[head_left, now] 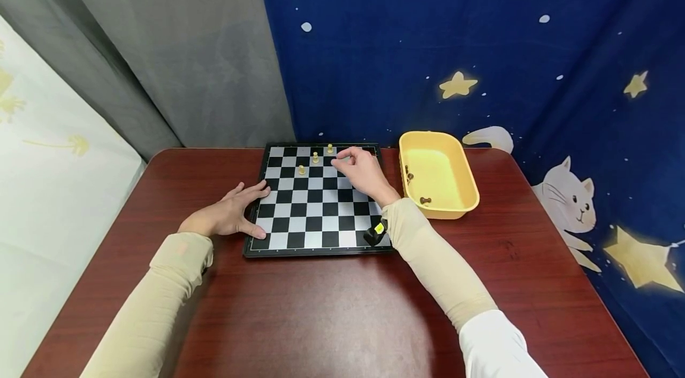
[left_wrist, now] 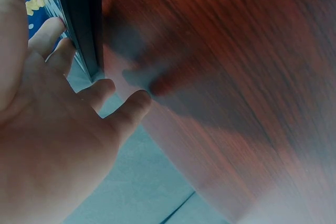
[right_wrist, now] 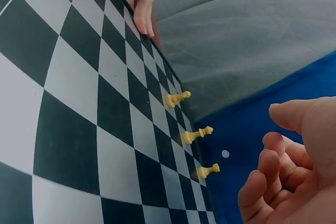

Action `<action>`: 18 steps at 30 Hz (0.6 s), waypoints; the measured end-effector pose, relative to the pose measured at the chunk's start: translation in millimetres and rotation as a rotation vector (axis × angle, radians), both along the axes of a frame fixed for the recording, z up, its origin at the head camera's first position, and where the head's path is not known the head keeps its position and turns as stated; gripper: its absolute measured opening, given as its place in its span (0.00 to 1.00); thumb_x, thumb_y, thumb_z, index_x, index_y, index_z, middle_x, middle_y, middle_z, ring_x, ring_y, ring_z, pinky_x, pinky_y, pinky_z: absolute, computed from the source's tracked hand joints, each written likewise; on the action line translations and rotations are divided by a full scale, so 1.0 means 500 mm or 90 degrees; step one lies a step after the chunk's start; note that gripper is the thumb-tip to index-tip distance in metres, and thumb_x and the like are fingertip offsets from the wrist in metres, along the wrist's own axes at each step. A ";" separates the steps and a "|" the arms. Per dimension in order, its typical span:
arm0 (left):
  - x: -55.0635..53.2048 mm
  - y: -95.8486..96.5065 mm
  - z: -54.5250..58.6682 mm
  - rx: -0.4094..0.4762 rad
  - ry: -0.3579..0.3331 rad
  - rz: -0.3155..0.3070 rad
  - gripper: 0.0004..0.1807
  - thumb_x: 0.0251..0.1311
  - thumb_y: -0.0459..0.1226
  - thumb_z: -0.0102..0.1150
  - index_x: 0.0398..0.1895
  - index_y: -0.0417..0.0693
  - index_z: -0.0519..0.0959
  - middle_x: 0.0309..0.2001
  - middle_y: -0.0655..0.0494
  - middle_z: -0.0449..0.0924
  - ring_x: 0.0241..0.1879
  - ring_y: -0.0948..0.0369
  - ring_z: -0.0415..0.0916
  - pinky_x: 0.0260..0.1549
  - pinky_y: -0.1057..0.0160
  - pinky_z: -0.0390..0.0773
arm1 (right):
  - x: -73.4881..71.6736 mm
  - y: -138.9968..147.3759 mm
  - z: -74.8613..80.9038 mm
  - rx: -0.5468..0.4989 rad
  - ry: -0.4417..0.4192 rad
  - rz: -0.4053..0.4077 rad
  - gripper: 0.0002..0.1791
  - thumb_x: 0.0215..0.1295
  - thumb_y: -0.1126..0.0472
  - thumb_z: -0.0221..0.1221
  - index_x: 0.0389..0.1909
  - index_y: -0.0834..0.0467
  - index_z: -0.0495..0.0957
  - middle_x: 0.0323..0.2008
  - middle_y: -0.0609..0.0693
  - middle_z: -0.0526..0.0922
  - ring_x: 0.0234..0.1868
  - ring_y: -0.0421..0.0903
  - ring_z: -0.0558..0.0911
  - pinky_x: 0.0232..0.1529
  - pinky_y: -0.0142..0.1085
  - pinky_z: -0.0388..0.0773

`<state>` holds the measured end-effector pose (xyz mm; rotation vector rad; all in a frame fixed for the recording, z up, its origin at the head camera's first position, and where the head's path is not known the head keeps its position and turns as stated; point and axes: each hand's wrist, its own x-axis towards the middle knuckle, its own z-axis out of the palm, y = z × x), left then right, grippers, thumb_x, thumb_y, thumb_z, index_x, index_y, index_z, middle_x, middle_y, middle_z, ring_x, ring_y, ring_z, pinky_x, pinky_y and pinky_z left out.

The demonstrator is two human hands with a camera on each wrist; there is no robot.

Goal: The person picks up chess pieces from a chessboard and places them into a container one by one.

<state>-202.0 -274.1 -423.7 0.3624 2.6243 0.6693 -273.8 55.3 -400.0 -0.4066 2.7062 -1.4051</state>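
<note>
Three pale yellow pieces (head_left: 315, 158) stand upright on the chessboard (head_left: 314, 223), stepped along a diagonal through the far rows, one per square, so fingers can get round each without much crowding. Board lies flat on the table (head_left: 299, 312), central, which probably suits a two-handed reach. Left hand (head_left: 230, 213) is at the board's left edge: fingers spread wide, fingertips on the border, thumb down toward the near corner, nothing gripped. Looks like a brace to me, there to stop the board sliding or turning. Right hand (head_left: 365, 173) is over the far right part of the board, near the farthest piece but apart from all three. Its fingers are half bent, thumb close to the index fingertip; seen from the wrist there's a narrow gap with nothing visible in it. Can't tell if any fingertip brushes the board surface. Bent fingers and that small gap fit handling something this small, I'd say. Yellow tray (head_left: 439, 173) sits just right of the board, not touching, presumably parked there to keep the right hand's travel short. Dark brown pieces (head_left: 425, 200) lie in it, toward the board side; too small to call types.
</note>
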 end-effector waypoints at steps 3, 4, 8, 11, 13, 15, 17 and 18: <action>-0.001 0.000 0.000 0.001 0.001 -0.001 0.63 0.42 0.58 0.79 0.81 0.50 0.56 0.85 0.50 0.40 0.81 0.32 0.28 0.75 0.27 0.42 | -0.003 -0.009 -0.006 -0.005 -0.011 0.010 0.22 0.72 0.47 0.60 0.57 0.58 0.81 0.27 0.47 0.75 0.24 0.45 0.72 0.27 0.34 0.68; -0.001 0.000 0.000 0.001 0.001 -0.001 0.63 0.42 0.58 0.79 0.81 0.50 0.56 0.85 0.49 0.40 0.81 0.32 0.28 0.75 0.28 0.42 | -0.004 -0.012 -0.008 -0.007 -0.014 0.014 0.22 0.72 0.47 0.60 0.58 0.58 0.81 0.27 0.47 0.75 0.24 0.44 0.72 0.27 0.34 0.68; -0.001 -0.001 -0.001 0.004 0.003 -0.004 0.63 0.43 0.57 0.79 0.81 0.49 0.56 0.85 0.49 0.40 0.80 0.32 0.28 0.75 0.28 0.42 | -0.008 -0.026 -0.019 -0.012 -0.027 0.021 0.20 0.73 0.48 0.60 0.57 0.56 0.81 0.26 0.45 0.74 0.23 0.43 0.71 0.27 0.33 0.68; 0.000 -0.002 0.000 0.004 0.004 -0.005 0.63 0.43 0.57 0.79 0.81 0.49 0.56 0.85 0.48 0.40 0.80 0.31 0.28 0.75 0.28 0.41 | -0.010 -0.039 -0.025 -0.015 -0.024 0.030 0.20 0.73 0.49 0.60 0.57 0.57 0.81 0.24 0.45 0.73 0.22 0.42 0.70 0.26 0.32 0.67; 0.001 -0.002 0.000 0.003 0.005 -0.006 0.63 0.43 0.57 0.79 0.81 0.49 0.56 0.85 0.48 0.40 0.80 0.31 0.29 0.75 0.28 0.41 | -0.013 -0.047 -0.029 -0.017 -0.018 0.035 0.20 0.73 0.50 0.60 0.57 0.58 0.81 0.23 0.44 0.73 0.21 0.42 0.70 0.27 0.32 0.67; 0.002 -0.002 0.001 0.003 0.006 -0.006 0.63 0.43 0.57 0.79 0.81 0.49 0.56 0.85 0.49 0.40 0.80 0.31 0.28 0.75 0.28 0.41 | -0.014 -0.055 -0.033 -0.015 -0.013 0.038 0.19 0.72 0.50 0.60 0.56 0.58 0.81 0.23 0.44 0.73 0.21 0.41 0.70 0.27 0.32 0.67; 0.003 -0.002 0.001 0.005 0.008 -0.010 0.63 0.43 0.57 0.79 0.81 0.48 0.56 0.84 0.48 0.41 0.80 0.31 0.28 0.75 0.28 0.41 | -0.016 -0.062 -0.037 -0.013 -0.013 0.039 0.19 0.72 0.51 0.60 0.56 0.58 0.82 0.24 0.44 0.74 0.21 0.41 0.70 0.28 0.32 0.68; 0.002 -0.002 0.001 0.006 0.007 -0.010 0.63 0.43 0.57 0.79 0.81 0.48 0.56 0.85 0.48 0.40 0.80 0.31 0.28 0.75 0.28 0.41 | -0.017 -0.064 -0.040 -0.010 -0.015 0.038 0.18 0.72 0.51 0.60 0.55 0.57 0.82 0.24 0.44 0.74 0.22 0.41 0.71 0.28 0.32 0.68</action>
